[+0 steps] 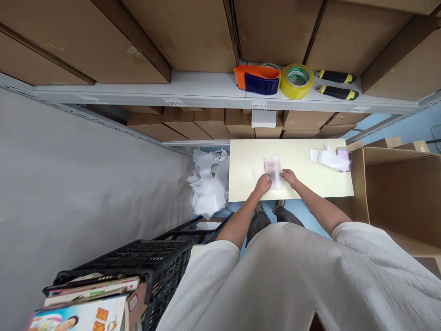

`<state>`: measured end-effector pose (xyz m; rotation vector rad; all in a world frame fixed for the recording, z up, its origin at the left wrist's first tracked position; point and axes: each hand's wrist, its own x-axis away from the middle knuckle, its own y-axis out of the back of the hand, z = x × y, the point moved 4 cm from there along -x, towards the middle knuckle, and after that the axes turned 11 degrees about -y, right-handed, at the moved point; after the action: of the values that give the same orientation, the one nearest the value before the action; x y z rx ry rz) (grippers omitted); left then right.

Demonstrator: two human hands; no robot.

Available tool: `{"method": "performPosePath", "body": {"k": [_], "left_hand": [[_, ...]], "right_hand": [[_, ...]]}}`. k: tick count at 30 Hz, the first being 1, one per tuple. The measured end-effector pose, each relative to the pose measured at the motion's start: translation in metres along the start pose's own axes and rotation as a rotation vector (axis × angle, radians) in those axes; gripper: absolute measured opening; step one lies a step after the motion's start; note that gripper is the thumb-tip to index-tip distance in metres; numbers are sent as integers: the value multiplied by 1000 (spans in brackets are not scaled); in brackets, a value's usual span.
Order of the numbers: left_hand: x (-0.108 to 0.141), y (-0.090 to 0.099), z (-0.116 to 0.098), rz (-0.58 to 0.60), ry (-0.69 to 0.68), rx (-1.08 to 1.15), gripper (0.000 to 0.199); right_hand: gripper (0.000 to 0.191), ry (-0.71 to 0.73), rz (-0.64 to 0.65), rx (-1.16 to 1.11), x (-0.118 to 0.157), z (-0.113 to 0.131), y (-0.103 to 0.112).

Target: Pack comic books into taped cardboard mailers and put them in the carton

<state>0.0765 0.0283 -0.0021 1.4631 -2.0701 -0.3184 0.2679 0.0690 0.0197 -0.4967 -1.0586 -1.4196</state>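
Shelf [203,87]: long and gray, with big brown boxes [272,27] sitting on it.
Table [296,188]: pale yellow and flat, with white paper scraps [329,159] on its right part.
Packet [273,166]: thin and flat, longer than it is wide, pale pink at the far end, grayish in the middle, whitish at the near end; it is a bit left of the table's middle.
Left hand [263,185]: half curled, pinching the packet's left edge, thumb on top.
Right hand [289,177]: loosely curled at the packet's right edge; it's blurry, so I can't tell if it grips.
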Motion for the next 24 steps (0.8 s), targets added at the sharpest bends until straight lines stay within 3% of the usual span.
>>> {"method": "performPosePath", "body": {"k": [4,9,18,24], "left_hand": [[2,4,1,-63,20,108,50],[9,15,3,-146,35,252,31],[36,65,23,-397,75,300,28],[46,79,31,-412,117,358,26]], "right_hand": [[24,-3,34,-65,6,7,-11],[12,44,60,-132,23,19,-28],[7,114,119,-62,43,33,-58],[12,113,141,-22,43,34,-70]]}}
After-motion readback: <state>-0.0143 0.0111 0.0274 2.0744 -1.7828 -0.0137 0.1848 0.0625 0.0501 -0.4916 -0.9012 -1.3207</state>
